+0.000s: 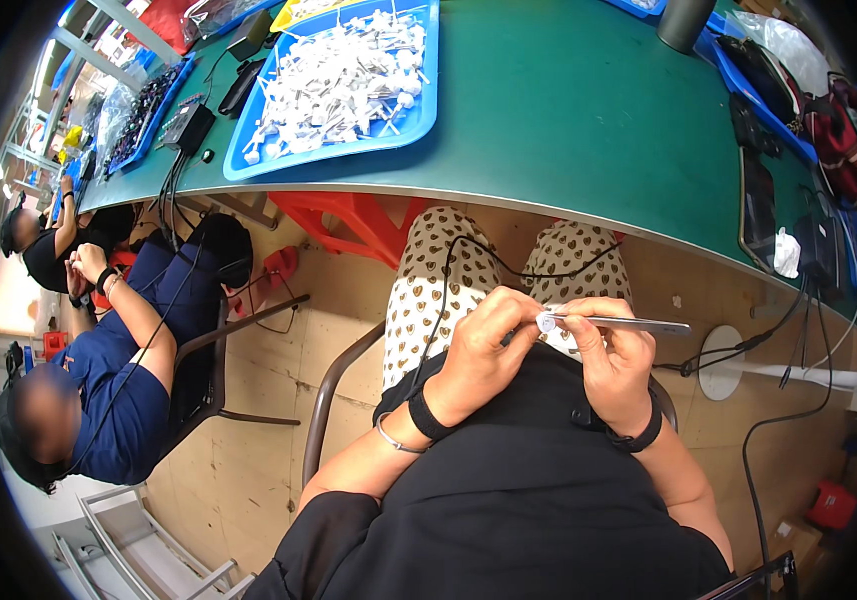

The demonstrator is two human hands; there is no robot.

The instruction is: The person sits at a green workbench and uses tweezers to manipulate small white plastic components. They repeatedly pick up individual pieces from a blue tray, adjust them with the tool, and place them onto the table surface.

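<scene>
Above my lap, my left hand [490, 347] pinches a small white piece [547, 322] between thumb and fingertips. Its exact kind is too small to make out. My right hand [615, 362] is closed around slim metal tweezers [644, 324], whose wide end sticks out to the right. The other end of the tweezers is at the white piece, partly covered by my fingers. Both hands nearly meet there, just short of the table edge. A blue tray [431, 95] on the green table [569, 110] holds a heap of small white parts with thin stems.
Left of me sits a co-worker in a dark blue shirt [129, 375]; another person [54, 240] is farther off. A dark phone-like slab [757, 205] lies at the table's right edge. Black cables [749, 440] hang on the right. A red stool [354, 220] stands under the table.
</scene>
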